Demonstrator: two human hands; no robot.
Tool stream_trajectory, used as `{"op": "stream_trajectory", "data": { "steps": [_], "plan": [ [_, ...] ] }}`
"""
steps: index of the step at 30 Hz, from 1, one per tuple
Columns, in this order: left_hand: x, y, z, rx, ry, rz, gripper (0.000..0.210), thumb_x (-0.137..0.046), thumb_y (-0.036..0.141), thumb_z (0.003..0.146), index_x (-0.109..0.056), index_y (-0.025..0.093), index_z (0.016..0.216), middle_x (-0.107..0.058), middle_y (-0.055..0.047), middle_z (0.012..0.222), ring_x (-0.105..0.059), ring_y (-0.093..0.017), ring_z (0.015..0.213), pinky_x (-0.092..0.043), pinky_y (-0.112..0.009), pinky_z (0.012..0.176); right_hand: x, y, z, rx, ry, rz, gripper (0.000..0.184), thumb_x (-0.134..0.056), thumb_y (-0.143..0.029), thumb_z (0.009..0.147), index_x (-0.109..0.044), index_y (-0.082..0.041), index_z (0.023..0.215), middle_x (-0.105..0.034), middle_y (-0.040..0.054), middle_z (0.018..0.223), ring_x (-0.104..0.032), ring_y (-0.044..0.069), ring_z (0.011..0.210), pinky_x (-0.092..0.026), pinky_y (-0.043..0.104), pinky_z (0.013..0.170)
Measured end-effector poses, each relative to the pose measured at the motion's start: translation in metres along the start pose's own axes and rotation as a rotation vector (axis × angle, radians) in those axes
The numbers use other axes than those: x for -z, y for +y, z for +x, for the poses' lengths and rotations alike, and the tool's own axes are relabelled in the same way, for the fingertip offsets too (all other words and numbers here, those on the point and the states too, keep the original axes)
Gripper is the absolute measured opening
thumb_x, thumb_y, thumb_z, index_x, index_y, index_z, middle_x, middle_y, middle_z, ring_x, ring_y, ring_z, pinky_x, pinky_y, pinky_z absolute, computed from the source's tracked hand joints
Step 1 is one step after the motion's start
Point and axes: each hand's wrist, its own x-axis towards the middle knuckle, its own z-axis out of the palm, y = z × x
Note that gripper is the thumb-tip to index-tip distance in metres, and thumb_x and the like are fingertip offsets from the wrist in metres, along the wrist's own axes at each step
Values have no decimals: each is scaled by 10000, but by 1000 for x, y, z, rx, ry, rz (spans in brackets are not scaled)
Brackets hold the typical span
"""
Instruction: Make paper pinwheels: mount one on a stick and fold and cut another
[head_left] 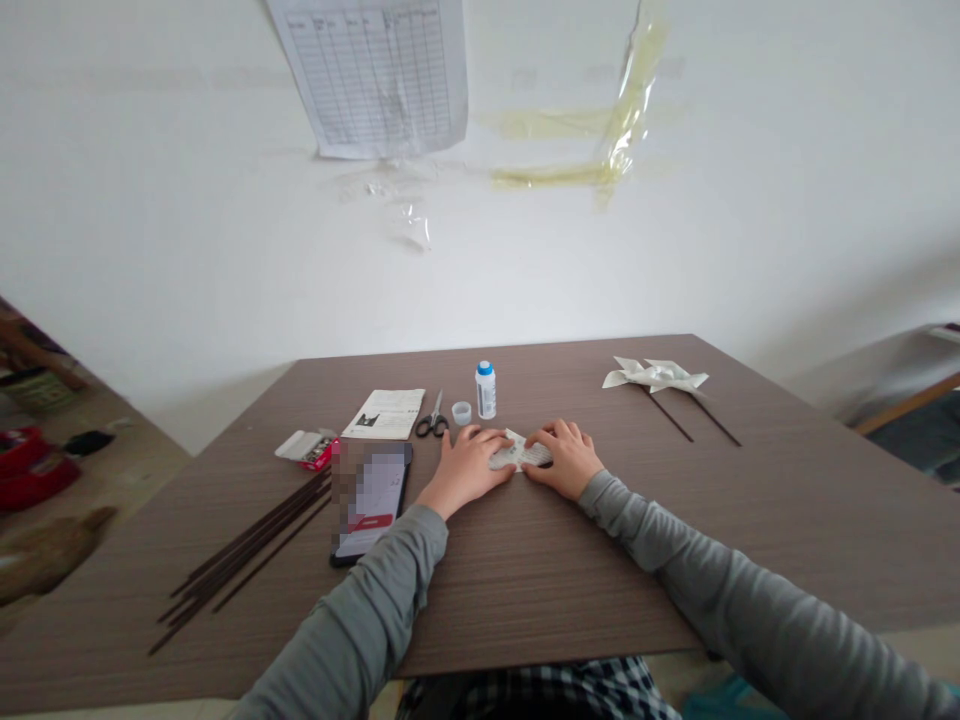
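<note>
A small piece of printed paper (pixel 514 452), apparently folded, lies on the table between my two hands. My left hand (pixel 471 466) has its fingers and thumb curled over the paper's left side. On the opposite side, my right hand (pixel 568 458) pinches the paper with thumb and fingers. Both hands rest low against the tabletop, and they cover parts of the paper. Just beyond them stand a white bottle with a blue top (pixel 486 390) and a small translucent cup or cap (pixel 461 412). Black-handled scissors (pixel 433 420) lie near my left hand.
A phone (pixel 375 500), a bundle of dark sticks (pixel 244 545), an opened red-and-white box (pixel 309 449) and printed sheets (pixel 384 413) occupy the left side. Two paper pinwheels (pixel 655 375) on dark sticks lie at the back right. A wall (pixel 480 280) borders the table (pixel 750 520).
</note>
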Motion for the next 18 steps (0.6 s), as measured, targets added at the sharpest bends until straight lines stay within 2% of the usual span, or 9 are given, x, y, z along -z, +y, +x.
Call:
{"op": "stream_trajectory", "data": {
  "steps": [7, 13, 18],
  "plan": [
    [-2, -3, 0, -3, -5, 3, 498, -851, 503, 1190, -899, 409, 1676, -791, -85, 1887, -589, -482, 1856, -370, -825, 1586, 4, 6, -2, 23, 5, 8, 369, -982, -322, 1039, -1005, -377, 1403, -826, 129, 1541, -718, 400, 1455, -579, 573, 1272],
    [-5, -4, 1, -13, 21, 0, 500, -887, 477, 1172, -910, 380, 1661, -806, -119, 1863, -609, -488, 1836, -388, -860, 1566, 4, 12, -2, 34, 13, 4, 349, -961, -291, 1015, -1017, -375, 1349, -837, 126, 1500, -711, 400, 1427, -587, 556, 1227],
    [-5, -4, 2, -7, 3, 1, 500, -867, 470, 1185, -901, 389, 1678, -792, -110, 1882, -591, -484, 1858, -364, -863, 1580, 5, 16, -2, 31, -3, 7, 379, -925, -247, 1014, -1019, -371, 1360, -846, 129, 1513, -704, 414, 1471, -587, 567, 1242]
  ]
}}
